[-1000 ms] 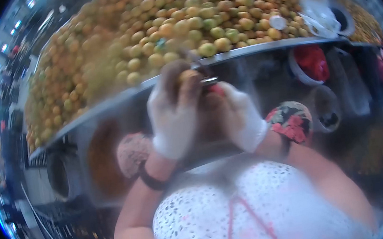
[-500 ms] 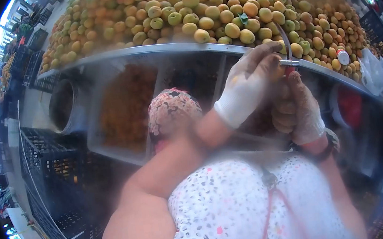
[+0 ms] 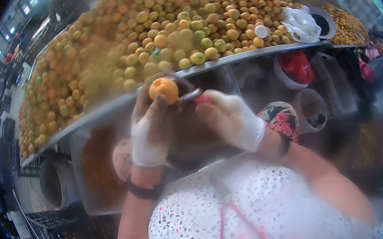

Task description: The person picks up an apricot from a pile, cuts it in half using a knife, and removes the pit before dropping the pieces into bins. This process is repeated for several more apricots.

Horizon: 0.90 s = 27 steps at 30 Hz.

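An orange apricot (image 3: 163, 90) sits in the fingers of my left hand (image 3: 149, 129), the thumb pressed on its near side. My right hand (image 3: 231, 119) is closed round the red handle of a tool that looks like a curved knife (image 3: 192, 95). Its metal collar points toward the fruit, and the thin blade is blurred. Both hands wear whitish gloves, soiled at the fingers. Just beyond them, a large heap of apricots (image 3: 191, 34) covers the metal-edged table (image 3: 246, 56).
Below the table edge stand a clear bin (image 3: 87, 197) of orange fruit pieces, a bucket (image 3: 57, 182), and a white tub (image 3: 287, 78) with something red inside. A white plastic bag (image 3: 302, 24) and a small white-capped container (image 3: 261, 31) lie by the heap. Black crates (image 3: 72, 237) stand lower left.
My view has swung to the right. My hands, close together before at the table edge, are now apart over the bins, with an apricot showing in the left one.
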Available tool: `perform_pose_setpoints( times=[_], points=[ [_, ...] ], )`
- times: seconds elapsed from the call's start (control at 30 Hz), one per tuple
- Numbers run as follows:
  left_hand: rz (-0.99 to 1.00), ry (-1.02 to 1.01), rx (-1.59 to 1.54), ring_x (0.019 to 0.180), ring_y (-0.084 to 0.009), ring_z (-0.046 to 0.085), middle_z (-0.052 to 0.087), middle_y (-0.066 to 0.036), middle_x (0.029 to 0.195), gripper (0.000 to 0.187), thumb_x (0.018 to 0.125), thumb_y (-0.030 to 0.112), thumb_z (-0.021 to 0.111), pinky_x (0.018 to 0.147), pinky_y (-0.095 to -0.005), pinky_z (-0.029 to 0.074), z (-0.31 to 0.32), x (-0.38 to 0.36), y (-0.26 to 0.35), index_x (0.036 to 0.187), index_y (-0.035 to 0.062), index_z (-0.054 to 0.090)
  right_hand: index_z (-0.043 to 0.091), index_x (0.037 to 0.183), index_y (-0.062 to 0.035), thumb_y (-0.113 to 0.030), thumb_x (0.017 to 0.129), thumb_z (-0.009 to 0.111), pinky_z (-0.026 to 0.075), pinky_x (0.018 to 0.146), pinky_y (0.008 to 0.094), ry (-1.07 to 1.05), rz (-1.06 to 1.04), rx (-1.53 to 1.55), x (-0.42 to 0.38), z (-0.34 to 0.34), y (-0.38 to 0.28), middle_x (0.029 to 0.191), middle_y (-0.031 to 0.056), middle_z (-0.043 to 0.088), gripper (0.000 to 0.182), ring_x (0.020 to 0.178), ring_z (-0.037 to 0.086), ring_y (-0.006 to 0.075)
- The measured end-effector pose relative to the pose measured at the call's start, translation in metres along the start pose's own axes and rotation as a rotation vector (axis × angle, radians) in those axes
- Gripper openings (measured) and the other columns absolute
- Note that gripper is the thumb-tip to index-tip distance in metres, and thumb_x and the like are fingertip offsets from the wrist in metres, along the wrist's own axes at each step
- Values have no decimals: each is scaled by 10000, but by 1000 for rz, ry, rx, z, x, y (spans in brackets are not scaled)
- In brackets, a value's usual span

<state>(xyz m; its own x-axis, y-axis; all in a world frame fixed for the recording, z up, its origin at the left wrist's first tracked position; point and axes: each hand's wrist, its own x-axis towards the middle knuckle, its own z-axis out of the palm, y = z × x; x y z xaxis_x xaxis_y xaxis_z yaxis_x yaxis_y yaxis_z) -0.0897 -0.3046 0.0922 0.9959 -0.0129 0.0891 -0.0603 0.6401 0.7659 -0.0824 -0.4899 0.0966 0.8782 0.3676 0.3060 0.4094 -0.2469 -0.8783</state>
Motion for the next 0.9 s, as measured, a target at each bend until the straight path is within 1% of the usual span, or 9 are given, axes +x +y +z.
perform_pose_setpoints(
  times=[0.13,0.2,0.23,0.67,0.73,0.77,0.8,0.83,0.9],
  points=[
    [100,-46,155,1102,-232,598,554,-131,1281,490,979,167,582,949,-348,509,3,1,-10,1416,15,423,607,944,-18,-193,989,582,509,580,343,22,-55,-162,-8,1,17,745,132,662,182,639,629,187],
    [-21,-40,70,1093,-267,619,566,-175,1291,476,982,90,546,929,-379,546,-1,-4,-4,1433,23,410,614,926,-45,-268,1005,524,506,577,396,71,-50,-442,-6,15,36,723,180,649,253,657,651,322],
    [-93,-165,-61,1071,-295,637,578,-196,1277,450,998,116,520,909,-403,552,-9,1,-8,1426,24,418,615,906,-51,-322,985,535,512,605,431,173,-130,-16,-10,17,42,720,197,647,293,701,646,387],
    [-116,-242,-22,1148,-236,558,579,-148,1257,419,1044,200,437,1041,-430,419,-9,40,-40,1416,6,439,625,974,4,-324,926,587,527,691,469,83,138,-220,-18,-13,42,780,220,677,334,791,677,413],
    [1,-108,353,1125,-244,558,524,-171,1354,459,1063,250,373,982,-374,466,-22,40,-51,1423,-32,405,608,941,3,-326,929,567,532,659,472,76,171,-269,-12,-11,39,745,211,675,332,750,678,408],
    [-169,-194,25,1137,-227,570,568,-154,1303,424,1061,238,388,979,-362,467,-31,44,-51,1388,-24,454,581,929,6,-313,931,566,533,623,473,79,196,-388,-21,-18,30,723,200,673,320,704,678,396],
    [44,75,854,1106,-220,596,607,-129,1239,400,1056,237,423,961,-362,481,9,24,-46,1368,-4,488,554,949,7,-299,930,570,529,584,466,144,30,-445,-25,-7,46,701,196,667,307,665,675,387],
    [-41,-163,123,1060,-240,619,620,-128,1210,395,1043,242,472,927,-369,501,29,22,-46,1362,12,497,533,966,6,-281,932,571,523,560,460,135,-37,-453,-29,-7,50,686,193,661,292,652,672,387],
    [-63,-68,-44,992,-291,632,635,-164,1148,416,1024,331,504,847,-393,522,33,27,-54,1298,20,527,510,982,14,-258,940,570,501,527,473,81,5,-497,-28,-9,41,652,189,635,282,611,652,391]
  ],
)
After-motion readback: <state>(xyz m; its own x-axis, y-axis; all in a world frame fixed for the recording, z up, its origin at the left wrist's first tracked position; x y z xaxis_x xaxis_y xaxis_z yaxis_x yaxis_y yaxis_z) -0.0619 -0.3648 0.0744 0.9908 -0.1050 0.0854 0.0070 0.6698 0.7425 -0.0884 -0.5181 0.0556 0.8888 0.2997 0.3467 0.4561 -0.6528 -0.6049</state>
